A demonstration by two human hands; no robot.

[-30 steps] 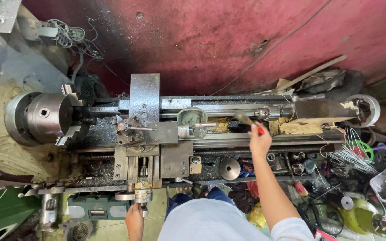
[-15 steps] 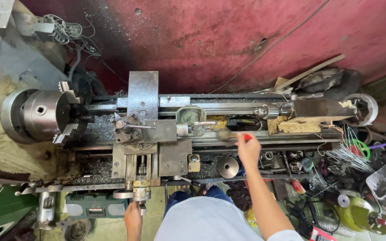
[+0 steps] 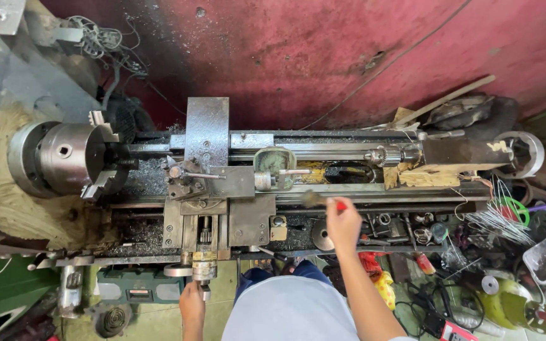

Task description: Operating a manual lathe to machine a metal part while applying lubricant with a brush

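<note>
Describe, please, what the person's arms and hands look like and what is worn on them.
Both forearms are bare, with no gloves, watch or rings that can be made out. The left hand shows only with a short piece of forearm at the lower edge. The right hand leads back along a long, slim bare arm; no cuff shows there. A pale grey-blue shirt covers the torso between the arms.

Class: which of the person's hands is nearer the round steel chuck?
Left. The left hand grips the handwheel below the round steel chuck; the right hand is farther right.
</note>
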